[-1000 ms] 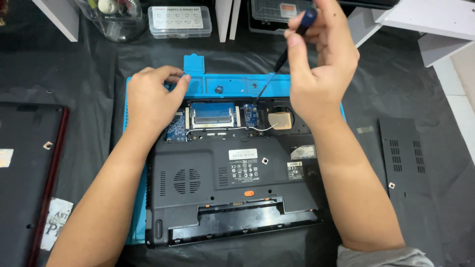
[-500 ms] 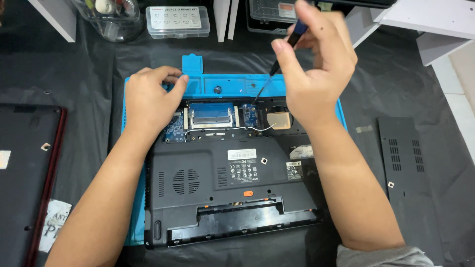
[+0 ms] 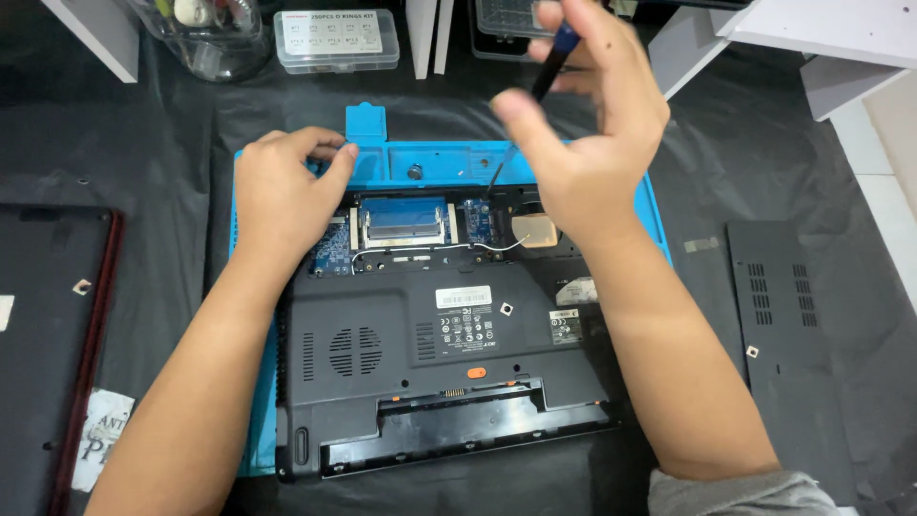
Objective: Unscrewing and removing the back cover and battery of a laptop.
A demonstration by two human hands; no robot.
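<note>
A: Where's the screwdriver?

B: In the right hand (image 3: 583, 143), fingers pinched around its dark handle with the blue top. Screwdriver (image 3: 546, 72) is tilted, handle up and far, thin shaft running down-left. Tip sits at the far edge of the open bay in the laptop (image 3: 430, 382), by the small blue circuit board (image 3: 478, 220). Can't tell if the tip is seated on a screw.

A: Left hand?

B: Left hand (image 3: 282, 201) lies palm down on the laptop's far-left corner, fingers curled over the edge onto the blue mat (image 3: 382, 158). Holding nothing, just pressing on the case.

A: Laptop state?

B: Upside down on the mat, bottom facing up. Far bay is uncovered: memory module (image 3: 403, 222) in the middle, copper-coloured patch (image 3: 535, 231) just right of the small board, partly behind the right hand. Vent grille near left, battery slot along the near edge.

A: What else is around?

B: Black cover panel (image 3: 783, 306) lies well to the right on the dark table sheet. Another dark laptop with a red rim (image 3: 57, 334) at the left edge. Clear parts box (image 3: 334, 40) far centre-left, glass jar (image 3: 205, 38) left of it. One screw (image 3: 415, 172) sits in the mat's far tray, between the hands.
</note>
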